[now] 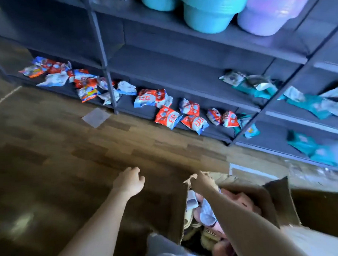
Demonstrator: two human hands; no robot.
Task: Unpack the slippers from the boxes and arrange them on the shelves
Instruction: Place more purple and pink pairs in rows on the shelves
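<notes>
Left hand (129, 181): reaches forward over the brown wood-plank floor (66, 137), just left of the box; fingers (140, 178) loosely curled, nothing in them.
Right hand (202, 182): sits at the top of the box's raised left flap (185, 205); fingers bent over the flap's upper edge and gripping it, tips hidden behind the cardboard.
Brown cardboard box (275, 200): stands open on the floor at lower right, flaps up, below the right forearm.
Soft slippers (206, 214): all inside the box in a loose heap of grey-blue, pink and cream ones; exact number too blurred to tell.
Dark grey metal shelves (180, 68): run across the top and right of the view, beyond the hands.
Red, blue and white crinkled packets (167, 117): scattered along the lowest shelf, left to middle.
Teal and white packets (308, 105): lie on the lower shelves to the right.
Turquoise plastic tubs (207, 14): stacked upside down on an upper shelf.
Lilac plastic tubs (266, 19): just beside the turquoise ones, to their right.
Pale square sheet (96, 118): lies flat on the floor near the shelf post.
</notes>
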